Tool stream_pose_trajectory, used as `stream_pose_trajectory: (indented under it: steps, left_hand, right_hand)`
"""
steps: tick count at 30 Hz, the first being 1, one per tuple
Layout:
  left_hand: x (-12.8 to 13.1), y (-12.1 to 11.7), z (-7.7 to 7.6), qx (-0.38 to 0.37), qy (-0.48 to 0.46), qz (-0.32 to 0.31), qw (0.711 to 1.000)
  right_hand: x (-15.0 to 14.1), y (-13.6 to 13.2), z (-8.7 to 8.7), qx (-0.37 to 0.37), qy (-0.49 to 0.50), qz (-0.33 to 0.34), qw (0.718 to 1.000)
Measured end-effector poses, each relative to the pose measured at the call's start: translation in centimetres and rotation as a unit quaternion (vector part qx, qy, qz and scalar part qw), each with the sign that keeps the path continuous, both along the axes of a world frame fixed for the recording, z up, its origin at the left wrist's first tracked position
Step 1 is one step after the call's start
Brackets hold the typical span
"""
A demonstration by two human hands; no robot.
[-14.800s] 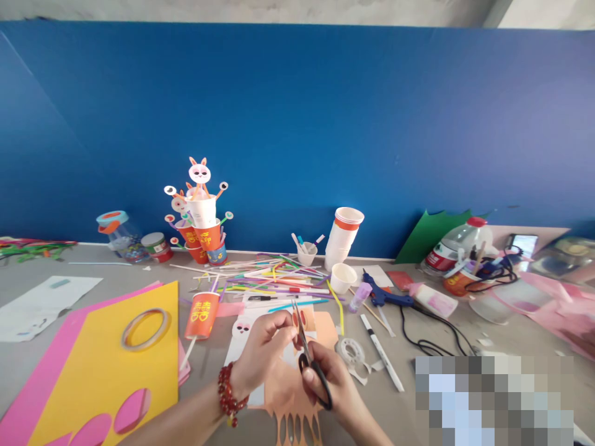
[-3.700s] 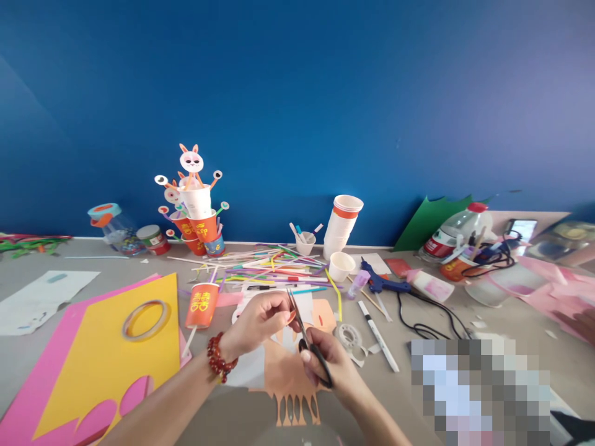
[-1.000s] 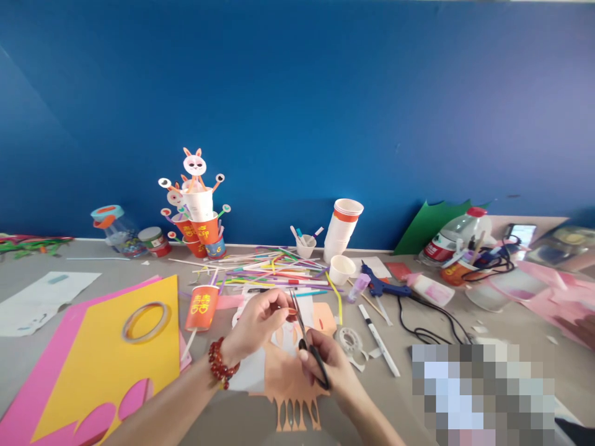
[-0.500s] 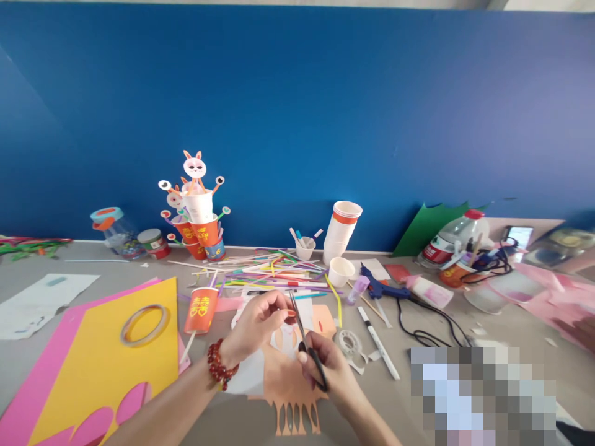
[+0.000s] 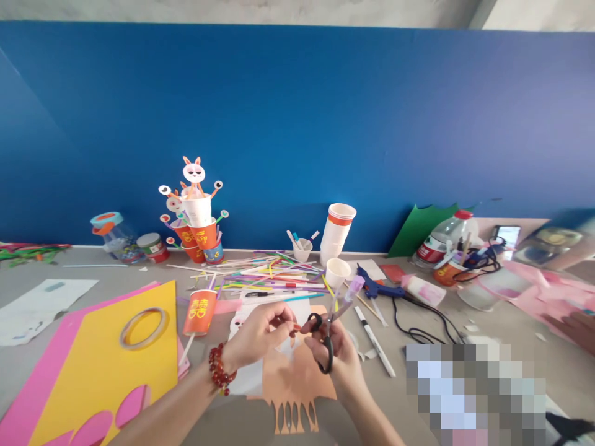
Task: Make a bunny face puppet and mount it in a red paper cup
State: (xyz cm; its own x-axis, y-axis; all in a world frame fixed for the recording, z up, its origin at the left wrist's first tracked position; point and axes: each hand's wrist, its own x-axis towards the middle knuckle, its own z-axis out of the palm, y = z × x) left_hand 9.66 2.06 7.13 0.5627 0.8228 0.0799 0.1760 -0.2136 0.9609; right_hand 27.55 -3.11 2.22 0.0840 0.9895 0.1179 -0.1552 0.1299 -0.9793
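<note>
My left hand (image 5: 263, 334), with a red bead bracelet on its wrist, pinches a small orange paper piece (image 5: 297, 327). Opposite it, my right hand (image 5: 341, 354) is closed on a pair of scissors (image 5: 328, 347) with black handles. The blades are spread and point up and away. My right fingertips come close to the paper piece; I cannot tell whether they touch it. Under both hands lies a cut sheet of orange paper (image 5: 297, 381), its near edge left in narrow strips between oval cutouts. White paper shows beside it, partly hidden by my left hand.
Left are yellow paper (image 5: 88, 347), a tape roll (image 5: 143, 328) and a red cup (image 5: 199, 311). Behind lie sticks (image 5: 274, 272), decorated cups (image 5: 202, 235) and stacked white cups (image 5: 335, 235). A glue gun (image 5: 377, 286), its cord and a marker (image 5: 374, 341) are right. Another person's hand (image 5: 574, 327) rests far right.
The scissors have swung from upright beside the paper piece to pointing right and away, and their blades have spread. My right fingertips have moved up near the small orange piece.
</note>
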Motion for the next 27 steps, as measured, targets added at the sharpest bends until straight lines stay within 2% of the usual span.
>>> stream_pose_trajectory:
  steps: [3, 7, 10, 15, 18, 20, 22, 24, 27]
  left_hand:
    - [0.4, -0.5, -0.1, 0.033, 0.068, -0.025, 0.997]
    - [0.9, -0.8, -0.4, 0.073, 0.093, -0.025, 0.993]
    - [1.1, -0.9, -0.7, 0.067, 0.078, -0.013, 0.995]
    - [0.9, -1.0, -0.8, 0.012, 0.043, 0.009, 0.999]
    - [0.1, -0.5, -0.5, 0.036, 0.089, 0.003, 0.995]
    - [-0.7, -0.1, -0.4, 0.09, 0.189, -0.034, 0.977]
    - [-1.5, 0.1, -0.6, 0.147, 0.313, -0.081, 0.935]
    - [-2.0, 0.1, -1.2, 0.179, 0.371, -0.094, 0.906]
    - [-2.2, -0.3, -2.1, 0.216, 0.404, -0.081, 0.885]
  right_hand:
    - [0.1, 0.1, -0.1, 0.009, 0.009, 0.003, 1.0]
    - [0.0, 0.3, -0.5, 0.023, 0.009, 0.017, 1.0]
    - [-0.2, 0.5, -1.0, 0.027, 0.021, 0.014, 0.999]
    - [-0.3, 0.5, -1.1, 0.032, 0.026, 0.005, 0.999]
    - [0.3, 0.4, -0.4, 0.023, 0.031, -0.037, 0.999]
    - [0.7, 0.4, 0.3, 0.02, 0.042, -0.09, 0.995]
    - [1.0, 0.4, 1.0, 0.025, 0.049, -0.13, 0.99]
    - [1.1, 0.4, 1.4, 0.026, 0.053, -0.142, 0.988]
    - [1.3, 0.5, 1.4, 0.026, 0.059, -0.148, 0.987]
